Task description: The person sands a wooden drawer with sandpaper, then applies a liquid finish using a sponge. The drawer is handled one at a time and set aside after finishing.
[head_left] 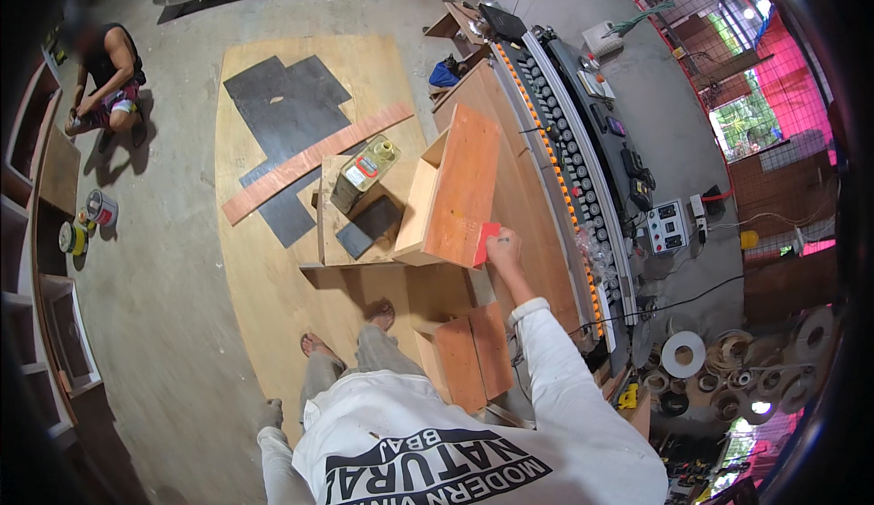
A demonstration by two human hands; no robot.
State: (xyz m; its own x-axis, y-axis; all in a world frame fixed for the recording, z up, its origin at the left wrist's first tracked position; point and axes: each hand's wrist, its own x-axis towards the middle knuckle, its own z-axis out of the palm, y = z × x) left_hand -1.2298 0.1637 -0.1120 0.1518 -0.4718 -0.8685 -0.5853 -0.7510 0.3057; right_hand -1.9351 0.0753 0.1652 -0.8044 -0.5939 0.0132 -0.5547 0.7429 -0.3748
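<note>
In my right hand is a flat red piece, pressed to the near end of a drawer's reddish-brown front. I cannot tell its exact kind. The wooden drawer lies tilted on a low wooden stand, its front turned up and its pale sides showing. Beside it on the stand are a yellowish metal can with an open spout and a dark flat block. My left hand hangs low at my side, away from the drawer; its fingers are too small and dark to make out.
Dark sheets and a reddish wooden strip lie on the plywood underfoot. More drawers stand near my right leg. A roller conveyor machine runs along the right. Another person crouches at the far left near paint cans.
</note>
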